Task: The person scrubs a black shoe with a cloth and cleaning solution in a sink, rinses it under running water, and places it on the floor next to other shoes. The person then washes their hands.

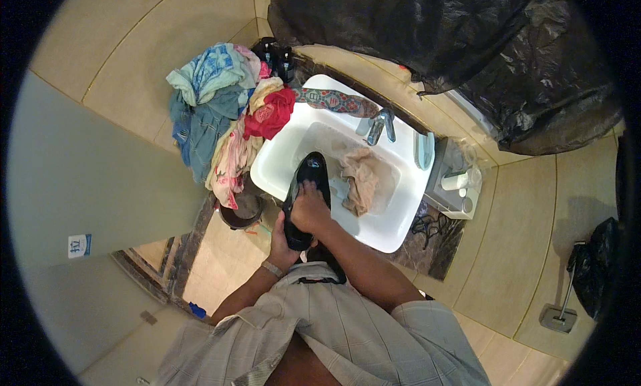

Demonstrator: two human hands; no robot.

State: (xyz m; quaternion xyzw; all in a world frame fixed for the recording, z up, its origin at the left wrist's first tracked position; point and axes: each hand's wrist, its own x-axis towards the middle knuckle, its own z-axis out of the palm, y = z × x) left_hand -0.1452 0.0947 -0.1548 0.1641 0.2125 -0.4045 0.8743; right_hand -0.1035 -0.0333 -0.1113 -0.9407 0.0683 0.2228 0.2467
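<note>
A glossy black shoe (313,168) is held over the near left rim of a white washbasin (395,233), its toe pointing away from me. My left hand (283,246) grips it at the near end, from the left side. Across its middle lies my right hand (310,211), fingers bent against the black surface; whether something small is under them is hidden. In the basin's cloudy water rests a wet, crumpled beige cloth (361,181), just right of the shoe. The chrome faucet (380,127) stands at the back rim.
Left of the basin is a heap of clothes (210,106), with a red cloth (273,113) overlapping its rim. A patterned long object (335,102) lies along the back ledge. Dark pump bottles (285,63) stand behind. On the right are a light-blue dish (424,151) and an organizer (445,186).
</note>
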